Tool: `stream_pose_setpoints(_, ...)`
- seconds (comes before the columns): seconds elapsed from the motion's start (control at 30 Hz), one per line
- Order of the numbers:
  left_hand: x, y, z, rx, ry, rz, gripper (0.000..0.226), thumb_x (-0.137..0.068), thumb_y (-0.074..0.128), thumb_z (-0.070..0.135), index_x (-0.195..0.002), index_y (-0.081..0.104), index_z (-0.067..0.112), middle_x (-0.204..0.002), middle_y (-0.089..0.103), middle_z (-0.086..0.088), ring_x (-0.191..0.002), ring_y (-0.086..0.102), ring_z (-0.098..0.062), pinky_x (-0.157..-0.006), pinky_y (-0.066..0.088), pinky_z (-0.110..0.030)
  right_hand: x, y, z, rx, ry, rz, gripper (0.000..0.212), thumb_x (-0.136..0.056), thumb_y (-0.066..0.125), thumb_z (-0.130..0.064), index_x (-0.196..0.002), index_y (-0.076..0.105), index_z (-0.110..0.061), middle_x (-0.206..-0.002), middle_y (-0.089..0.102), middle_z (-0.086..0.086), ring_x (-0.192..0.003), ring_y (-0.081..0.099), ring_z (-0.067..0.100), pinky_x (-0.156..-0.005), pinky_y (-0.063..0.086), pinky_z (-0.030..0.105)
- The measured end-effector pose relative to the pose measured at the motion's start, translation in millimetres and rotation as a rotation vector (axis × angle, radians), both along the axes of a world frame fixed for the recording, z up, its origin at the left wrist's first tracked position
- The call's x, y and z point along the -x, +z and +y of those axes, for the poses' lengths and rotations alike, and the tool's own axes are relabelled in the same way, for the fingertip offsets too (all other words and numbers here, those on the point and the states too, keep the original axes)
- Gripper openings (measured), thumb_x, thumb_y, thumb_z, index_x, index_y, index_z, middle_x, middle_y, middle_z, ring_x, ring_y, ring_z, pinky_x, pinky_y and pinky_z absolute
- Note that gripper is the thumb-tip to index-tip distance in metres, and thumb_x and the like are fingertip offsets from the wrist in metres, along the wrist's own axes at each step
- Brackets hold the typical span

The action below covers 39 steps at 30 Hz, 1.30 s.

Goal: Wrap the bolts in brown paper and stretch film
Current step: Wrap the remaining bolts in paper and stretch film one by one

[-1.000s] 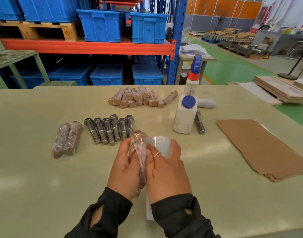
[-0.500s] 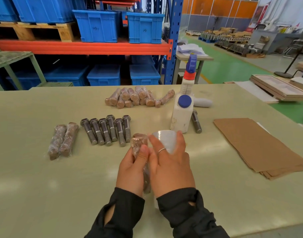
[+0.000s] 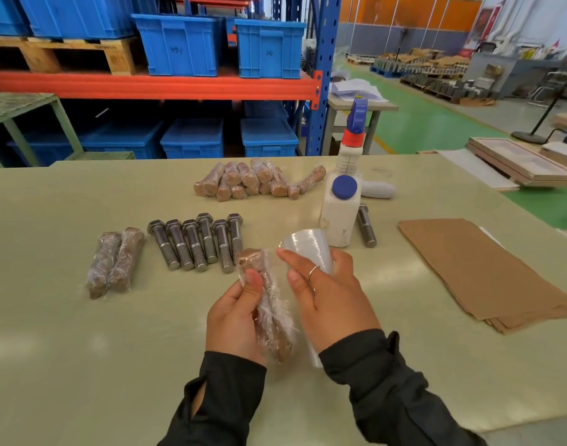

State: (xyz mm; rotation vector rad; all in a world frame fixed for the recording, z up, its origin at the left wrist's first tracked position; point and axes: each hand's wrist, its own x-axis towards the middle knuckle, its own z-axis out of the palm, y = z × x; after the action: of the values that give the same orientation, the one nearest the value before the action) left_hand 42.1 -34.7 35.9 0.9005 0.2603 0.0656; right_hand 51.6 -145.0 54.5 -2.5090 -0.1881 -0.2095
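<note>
My left hand [image 3: 235, 317] grips a paper-wrapped bolt [image 3: 269, 297] half covered in clear film, thumb pressed near its top. My right hand [image 3: 330, 294] holds the stretch film roll [image 3: 309, 246] just right of it, a loose sheet of film running between roll and bolt. Several bare steel bolts [image 3: 196, 243] lie in a row beyond my hands. Two film-wrapped bolts [image 3: 114, 262] lie at the left. A pile of paper-wrapped bolts [image 3: 256, 183] sits further back. Brown paper sheets [image 3: 481, 268] are stacked at the right.
A white bottle with a blue cap [image 3: 340, 210] and a spray bottle [image 3: 353, 146] stand behind the roll, one loose bolt [image 3: 366, 225] beside them. A white oblong object [image 3: 377, 189] lies further back. Blue crates [image 3: 217, 43] fill the shelving beyond the table.
My hands have drawn slightly apart, the roll moving right and film stretching out from the bolt. The bolt has tilted and more of its length shows.
</note>
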Motion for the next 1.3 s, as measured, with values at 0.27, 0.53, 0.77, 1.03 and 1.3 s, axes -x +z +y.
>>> stream_pose_setpoints(0.27,-6.5,2.8,-15.5,0.012,-0.03,-0.062,0.03,-0.073,0.052,0.033,-0.093,0.066,0.015,-0.084,0.074,-0.004,-0.076,0.071,-0.015,-0.069,0.057,-0.025,-8.5,-0.6,8.9,0.347,-0.048,0.034,0.041,-0.096,0.03,-0.049,-0.134,0.016,-0.051,-0.143,0.008,0.007,-0.112,0.035,0.033,-0.092,0.041,0.041)
stream_pose_setpoints(0.53,-13.9,0.6,-10.1,0.069,-0.004,0.001,0.04,-0.069,0.059,0.031,-0.102,0.066,0.009,-0.089,0.073,-0.009,-0.079,0.071,-0.02,-0.069,0.058,-0.028,-9.9,-3.9,17.2,0.312,-0.099,0.082,0.039,-0.097,0.028,-0.048,-0.135,0.02,-0.05,-0.142,0.012,0.006,-0.112,0.037,0.031,-0.089,0.042,0.039)
stream_pose_setpoints(0.77,-14.0,-9.2,-11.5,-0.04,0.042,0.131,0.033,-0.074,0.059,0.038,-0.087,0.068,0.009,-0.085,0.071,-0.011,-0.08,0.066,-0.024,-0.076,0.052,-0.035,-12.4,-11.2,19.8,0.357,-0.139,0.122,0.038,-0.098,0.028,-0.041,-0.134,0.019,-0.048,-0.137,0.012,0.01,-0.109,0.037,0.033,-0.082,0.04,0.039)
stream_pose_setpoints(1.03,-11.3,-11.8,-18.8,-0.141,-0.045,0.094,0.016,-0.08,0.064,0.022,-0.096,0.066,0.022,-0.093,0.073,-0.007,-0.085,0.069,-0.022,-0.073,0.053,-0.034,-10.0,-11.4,19.1,0.236,-0.176,0.14,0.048,-0.096,0.029,-0.041,-0.138,0.008,-0.056,-0.147,0.009,0.011,-0.118,0.034,0.031,-0.093,0.037,0.039)
stream_pose_setpoints(1.3,-15.6,-16.7,-12.0,-0.102,0.036,0.156,0.019,-0.079,0.067,0.014,-0.097,0.062,0.019,-0.087,0.071,-0.006,-0.077,0.069,-0.022,-0.074,0.054,-0.036,-18.8,-12.7,-8.8,-0.512,-0.093,0.392,0.059,-0.096,0.039,-0.037,-0.143,0.005,-0.045,-0.148,0.032,-0.001,-0.128,0.041,0.025,-0.104,0.034,0.032)
